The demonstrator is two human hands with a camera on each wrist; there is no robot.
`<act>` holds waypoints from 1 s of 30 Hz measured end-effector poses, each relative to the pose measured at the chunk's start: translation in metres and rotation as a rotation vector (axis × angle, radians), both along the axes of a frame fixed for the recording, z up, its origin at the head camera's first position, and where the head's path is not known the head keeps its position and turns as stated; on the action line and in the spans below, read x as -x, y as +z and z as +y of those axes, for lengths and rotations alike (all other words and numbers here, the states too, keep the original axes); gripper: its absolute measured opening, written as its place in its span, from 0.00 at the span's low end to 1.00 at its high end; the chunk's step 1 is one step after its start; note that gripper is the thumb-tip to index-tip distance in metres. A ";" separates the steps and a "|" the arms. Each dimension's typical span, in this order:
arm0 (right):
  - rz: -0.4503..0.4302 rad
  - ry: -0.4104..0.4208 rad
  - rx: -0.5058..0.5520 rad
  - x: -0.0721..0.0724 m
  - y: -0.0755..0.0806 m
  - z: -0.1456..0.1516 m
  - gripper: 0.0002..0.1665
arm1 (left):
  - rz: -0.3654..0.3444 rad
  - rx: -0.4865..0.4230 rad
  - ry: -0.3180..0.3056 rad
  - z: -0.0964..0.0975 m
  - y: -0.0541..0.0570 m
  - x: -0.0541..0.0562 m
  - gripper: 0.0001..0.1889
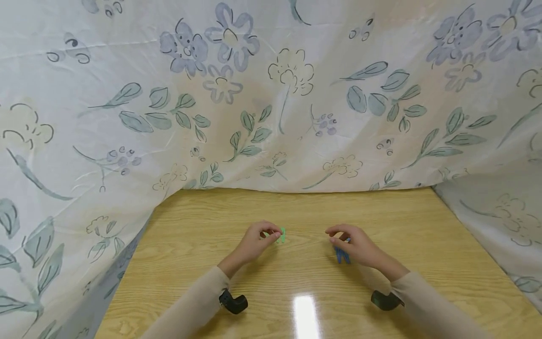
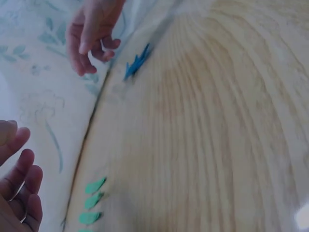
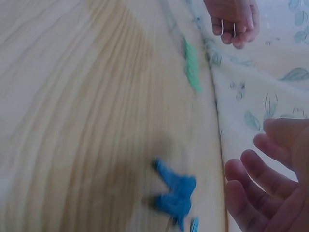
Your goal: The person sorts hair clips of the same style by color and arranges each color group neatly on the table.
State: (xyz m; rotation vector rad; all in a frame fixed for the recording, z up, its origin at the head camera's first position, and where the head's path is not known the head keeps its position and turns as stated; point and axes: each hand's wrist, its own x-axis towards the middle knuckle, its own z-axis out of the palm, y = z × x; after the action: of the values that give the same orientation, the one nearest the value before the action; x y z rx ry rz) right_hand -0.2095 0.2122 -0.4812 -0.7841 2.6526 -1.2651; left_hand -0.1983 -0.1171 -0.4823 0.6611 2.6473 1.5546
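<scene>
My left hand (image 1: pixel 259 241) hovers above the table with its fingers loosely bent and nothing in them. Beside its fingertips lie small green clothespin-like pieces (image 1: pixel 282 235); the left wrist view shows several green pieces (image 2: pixel 90 217) in a row on the wood. Across from it, my right hand (image 1: pixel 357 245) hangs over a small cluster of blue clothespin-like pieces (image 1: pixel 342 254), partly hiding it. The right wrist view has the blue pieces (image 3: pixel 175 193) with prongs splayed, apart from the relaxed right fingers (image 3: pixel 258 193).
A wood-grained table (image 1: pixel 203 212) spreads under both hands. Flower-printed cloth (image 1: pixel 254 141) hangs behind it and along both sides. A dark wrist-worn device (image 1: pixel 233 301) sits on the left sleeve, and a second one (image 1: pixel 386 300) on the right.
</scene>
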 end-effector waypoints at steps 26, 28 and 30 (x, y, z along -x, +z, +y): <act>0.093 0.089 -0.057 -0.009 -0.036 0.055 0.14 | -0.100 0.085 -0.214 0.091 -0.037 -0.007 0.11; 0.086 0.085 -0.065 -0.008 -0.036 0.056 0.14 | -0.073 0.114 -0.223 0.096 -0.038 -0.005 0.11; 0.075 0.079 -0.075 -0.008 -0.036 0.056 0.14 | -0.053 0.139 -0.225 0.102 -0.037 -0.004 0.12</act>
State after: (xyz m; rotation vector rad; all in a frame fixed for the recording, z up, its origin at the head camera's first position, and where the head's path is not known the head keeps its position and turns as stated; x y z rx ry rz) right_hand -0.2019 0.2683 -0.5171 -0.9325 2.6795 -1.1324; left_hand -0.1947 -0.0154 -0.5195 0.8611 2.5108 1.2988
